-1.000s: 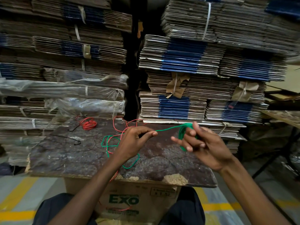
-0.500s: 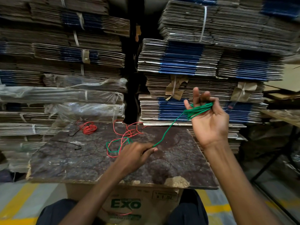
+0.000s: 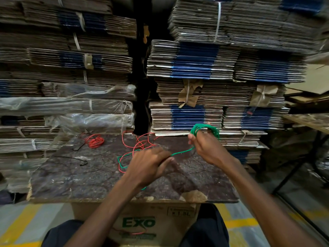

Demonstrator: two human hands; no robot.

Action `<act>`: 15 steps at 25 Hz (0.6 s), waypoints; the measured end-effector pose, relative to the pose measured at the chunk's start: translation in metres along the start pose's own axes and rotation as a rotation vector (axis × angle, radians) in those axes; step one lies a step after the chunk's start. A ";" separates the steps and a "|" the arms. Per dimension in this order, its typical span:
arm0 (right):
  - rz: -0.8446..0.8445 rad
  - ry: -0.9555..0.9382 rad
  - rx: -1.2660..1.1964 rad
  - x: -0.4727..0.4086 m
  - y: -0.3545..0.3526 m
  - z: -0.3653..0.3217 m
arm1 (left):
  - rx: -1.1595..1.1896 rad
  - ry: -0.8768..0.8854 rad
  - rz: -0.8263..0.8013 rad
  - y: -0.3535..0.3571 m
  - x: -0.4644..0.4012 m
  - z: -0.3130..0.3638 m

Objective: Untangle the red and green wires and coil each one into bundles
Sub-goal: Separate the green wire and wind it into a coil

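Around the fingers of the right hand [image 3: 209, 148], lifted above the far right part of the board [image 3: 71, 179], the green wire [image 3: 183, 152] sits as a growing coil [image 3: 204, 130], its loops wound over the fingers, which serve as a former so each turn comes out the same size. From the coil a single green strand runs down and left to the left hand [image 3: 149, 166], whose fingers are curled and pinch the strand; held this way the hand likely acts as a guide, keeping the strand taut and feeding it so the loops lie close rather than slack. The right hand is curled too, gripping the coil so the finished turns cannot slip off. Behind the left hand the unwound green length lies on the board crossing the loose red wire [image 3: 137, 145], the two overlapping in open loops, so the tangle is not fully undone; a bit of green also shows below the left wrist. At the board's far left a small red bundle [image 3: 94, 140] lies well apart from the tangle, probably set aside out of the way of the work. A thin black wire [image 3: 80, 160] lies near it. The board rests on a cardboard box [image 3: 138, 223] printed EXO, between the person's knees, with strapped stacks of flattened cartons [image 3: 195, 68] behind.
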State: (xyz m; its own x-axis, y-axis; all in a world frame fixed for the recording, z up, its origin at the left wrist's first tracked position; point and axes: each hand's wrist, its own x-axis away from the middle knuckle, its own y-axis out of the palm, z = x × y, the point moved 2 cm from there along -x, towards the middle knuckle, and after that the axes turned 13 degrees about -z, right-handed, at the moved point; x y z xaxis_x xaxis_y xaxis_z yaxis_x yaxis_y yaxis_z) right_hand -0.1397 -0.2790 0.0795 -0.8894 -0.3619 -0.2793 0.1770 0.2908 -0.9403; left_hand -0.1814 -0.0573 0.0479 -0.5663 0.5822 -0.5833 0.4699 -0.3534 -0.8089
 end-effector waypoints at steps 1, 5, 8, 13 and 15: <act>-0.073 0.015 0.056 0.004 0.002 0.000 | 0.005 -0.019 0.028 -0.004 -0.001 -0.004; -0.310 -0.022 -0.063 0.023 0.002 -0.006 | 0.088 -0.062 0.128 -0.016 -0.012 -0.017; -0.475 -0.065 -0.554 0.039 -0.002 -0.013 | 0.234 -0.099 0.146 -0.020 -0.027 -0.025; -0.527 -0.221 -1.048 0.059 -0.021 -0.025 | 0.492 -0.089 0.134 -0.013 -0.045 -0.024; -0.429 -0.273 -1.279 0.061 -0.029 -0.026 | 0.639 -0.091 0.109 -0.003 -0.048 -0.017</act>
State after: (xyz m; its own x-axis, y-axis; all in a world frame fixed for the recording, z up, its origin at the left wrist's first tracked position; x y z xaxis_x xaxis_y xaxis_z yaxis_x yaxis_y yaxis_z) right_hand -0.2103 -0.2869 0.0946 -0.6387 -0.7470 -0.1845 -0.7277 0.6643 -0.1707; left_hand -0.1438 -0.0719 0.0793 -0.6069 0.4641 -0.6452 0.0485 -0.7887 -0.6129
